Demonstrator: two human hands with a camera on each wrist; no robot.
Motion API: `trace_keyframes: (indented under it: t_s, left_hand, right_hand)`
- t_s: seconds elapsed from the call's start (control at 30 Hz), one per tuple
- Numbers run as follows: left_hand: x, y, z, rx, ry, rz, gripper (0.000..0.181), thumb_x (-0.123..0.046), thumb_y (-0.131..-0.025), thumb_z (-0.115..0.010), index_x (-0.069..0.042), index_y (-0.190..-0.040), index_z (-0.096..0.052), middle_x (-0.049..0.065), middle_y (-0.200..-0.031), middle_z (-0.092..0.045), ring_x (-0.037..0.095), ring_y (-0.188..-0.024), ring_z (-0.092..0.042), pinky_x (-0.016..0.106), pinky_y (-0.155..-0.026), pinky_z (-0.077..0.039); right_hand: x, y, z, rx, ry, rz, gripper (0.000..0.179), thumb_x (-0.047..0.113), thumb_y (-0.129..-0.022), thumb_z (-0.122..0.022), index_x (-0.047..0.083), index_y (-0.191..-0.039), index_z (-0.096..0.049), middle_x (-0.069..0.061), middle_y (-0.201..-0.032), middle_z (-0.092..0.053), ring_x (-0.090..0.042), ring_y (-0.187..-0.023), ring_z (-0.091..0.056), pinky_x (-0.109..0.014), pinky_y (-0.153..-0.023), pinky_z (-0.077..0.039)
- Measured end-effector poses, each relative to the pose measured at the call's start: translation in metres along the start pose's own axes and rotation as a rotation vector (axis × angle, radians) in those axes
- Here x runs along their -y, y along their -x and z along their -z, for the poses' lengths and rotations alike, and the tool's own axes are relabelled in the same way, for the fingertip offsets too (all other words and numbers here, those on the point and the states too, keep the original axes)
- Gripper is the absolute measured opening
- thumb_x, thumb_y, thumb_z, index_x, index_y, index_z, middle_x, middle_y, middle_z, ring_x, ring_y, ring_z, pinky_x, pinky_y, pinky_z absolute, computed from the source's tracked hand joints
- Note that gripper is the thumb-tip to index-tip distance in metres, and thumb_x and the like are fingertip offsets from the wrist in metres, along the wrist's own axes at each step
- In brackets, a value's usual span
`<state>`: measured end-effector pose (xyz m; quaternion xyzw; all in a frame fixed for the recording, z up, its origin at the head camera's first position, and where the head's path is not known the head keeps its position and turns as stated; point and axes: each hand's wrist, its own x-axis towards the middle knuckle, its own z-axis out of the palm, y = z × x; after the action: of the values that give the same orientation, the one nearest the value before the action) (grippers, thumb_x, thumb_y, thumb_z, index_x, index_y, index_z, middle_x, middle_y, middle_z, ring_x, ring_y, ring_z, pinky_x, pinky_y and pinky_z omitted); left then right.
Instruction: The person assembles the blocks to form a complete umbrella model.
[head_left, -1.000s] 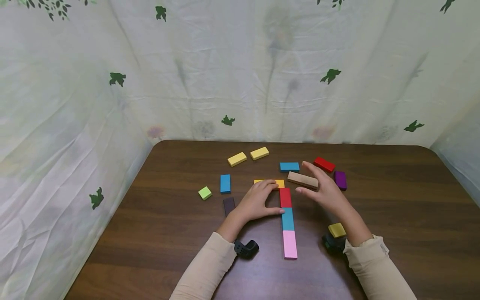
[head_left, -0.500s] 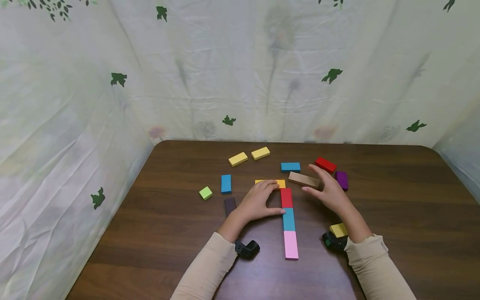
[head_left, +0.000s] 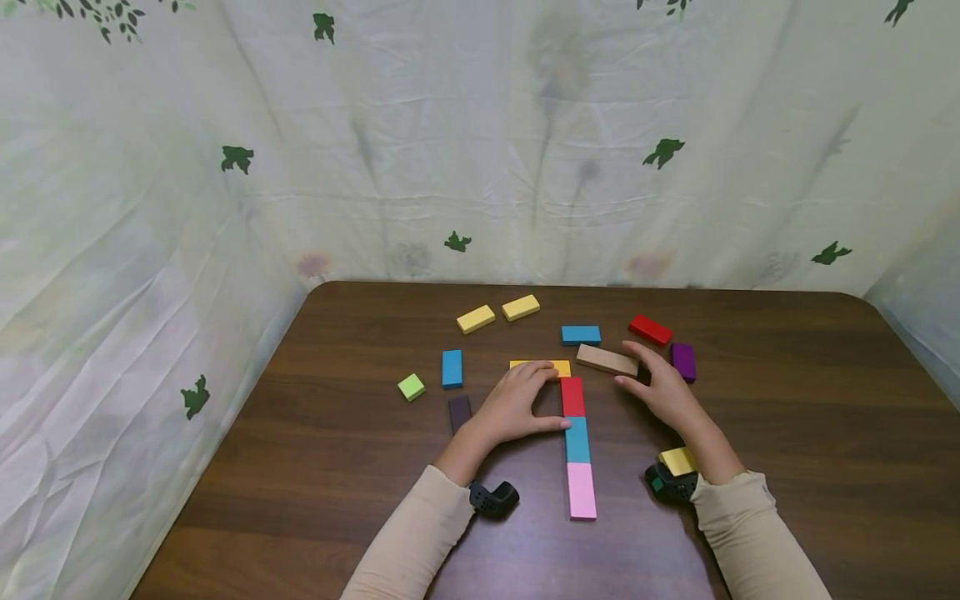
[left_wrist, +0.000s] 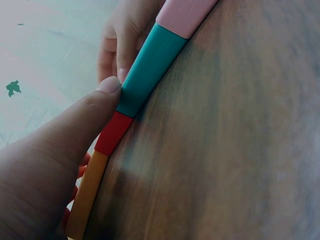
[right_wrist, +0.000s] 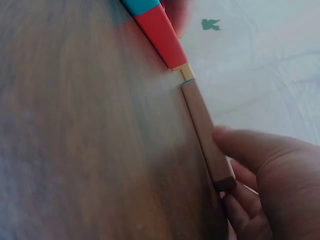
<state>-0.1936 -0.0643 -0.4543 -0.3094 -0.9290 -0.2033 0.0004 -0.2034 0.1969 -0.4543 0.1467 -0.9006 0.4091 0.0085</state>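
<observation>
In the head view my left hand (head_left: 510, 402) rests at a row of wooden blocks. Its thumb tip touches the left side of the blue block (head_left: 577, 440); its fingertips lie on the orange-yellow block (head_left: 562, 368). Between these sits the red block (head_left: 572, 397), and the pink block (head_left: 581, 491) ends the row nearest me. My right hand (head_left: 665, 394) is at the right end of a tan wooden block (head_left: 607, 360), thumb on the near side, index finger beyond the far side. The right wrist view has the thumb over the tan block (right_wrist: 207, 135) and the fingers by its end.
Loose blocks lie around: two yellow (head_left: 476, 320), blue (head_left: 581, 335), another blue (head_left: 452, 368), green (head_left: 411, 387), dark (head_left: 459, 412), red (head_left: 650, 330) and purple (head_left: 683, 362). A yellow block (head_left: 678, 460) sits beside the right wrist camera (head_left: 670, 483). The curtain (head_left: 480, 150) hangs behind the table.
My right hand has shifted to the right along the tan block to its end, with thumb and index finger drawing closer together. The left hand and the blocks keep their places.
</observation>
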Motion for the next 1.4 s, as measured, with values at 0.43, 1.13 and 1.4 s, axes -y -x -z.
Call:
trace_keyframes:
  t_s: [0.43,1.13,1.4]
  left_hand:
    - [-0.0002,0.0003,0.0003,0.003,0.006,0.002,0.080,-0.066,-0.072,-0.057,-0.014,-0.132,-0.043,0.001,-0.136,-0.037,0.019,-0.124,-0.031,0.038,-0.104,-0.019]
    - [-0.0005,0.0003,0.0010,0.002,0.010,0.001,0.081,-0.066,-0.072,-0.057,-0.013,-0.132,-0.043,0.001,-0.136,-0.037,0.020,-0.125,-0.030,0.039,-0.104,-0.020]
    - [0.0005,-0.0004,-0.0006,-0.001,0.006,0.004,0.082,-0.066,-0.072,-0.057,-0.013,-0.132,-0.044,0.002,-0.135,-0.038,0.020,-0.124,-0.031,0.040,-0.103,-0.020]
  right_hand:
    - [-0.0033,0.0010,-0.0008,-0.031,0.072,0.024,0.040,0.003,-0.087,-0.057,-0.004,-0.125,-0.047,-0.024,-0.124,-0.045,-0.038,-0.116,-0.040,-0.052,-0.094,-0.030]
    - [-0.0039,0.0024,-0.0024,-0.040,0.070,0.091,0.036,0.003,-0.088,-0.056,0.000,-0.123,-0.050,-0.019,-0.125,-0.046,-0.034,-0.117,-0.040,-0.050,-0.094,-0.031]
    - [-0.0042,0.0022,-0.0037,-0.022,0.070,0.089,0.036,0.001,-0.087,-0.057,0.001,-0.123,-0.051,-0.019,-0.125,-0.047,-0.034,-0.115,-0.042,-0.050,-0.094,-0.032]
